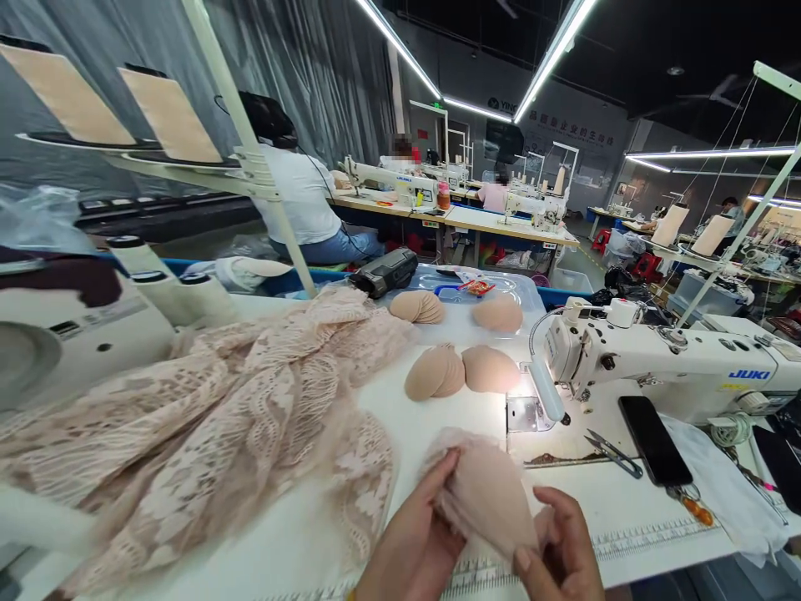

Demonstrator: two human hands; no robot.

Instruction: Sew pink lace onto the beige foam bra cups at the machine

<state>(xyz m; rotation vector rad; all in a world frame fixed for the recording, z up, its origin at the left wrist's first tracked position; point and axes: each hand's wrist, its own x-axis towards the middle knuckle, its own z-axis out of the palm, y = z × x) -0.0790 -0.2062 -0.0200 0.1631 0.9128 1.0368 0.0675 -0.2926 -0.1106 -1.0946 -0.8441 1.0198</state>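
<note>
A beige bra cup (pixel 494 492) with sheer mesh fabric at its left edge is held above the front of the white table. My left hand (pixel 416 526) grips its left side, thumb on top and the other fingers underneath. At the lower right edge, my right hand (pixel 556 542) pinches the cup between thumb and fingers. Beyond my hands lie a fanned stack of beige bra cups (pixel 431 373) and another cup group (pixel 491 369). Beige lace fabric (pixel 269 401) is heaped to the left of my left hand.
A white sewing machine (pixel 663 359) stands at the right, its needle plate (pixel 524 414) lit. Thread snips (pixel 613 453) and a black phone (pixel 655 440) lie before it. More cups (pixel 418 307) rest on a clear plastic lid (pixel 529 305). A person (pixel 297 192) sits beyond at the left.
</note>
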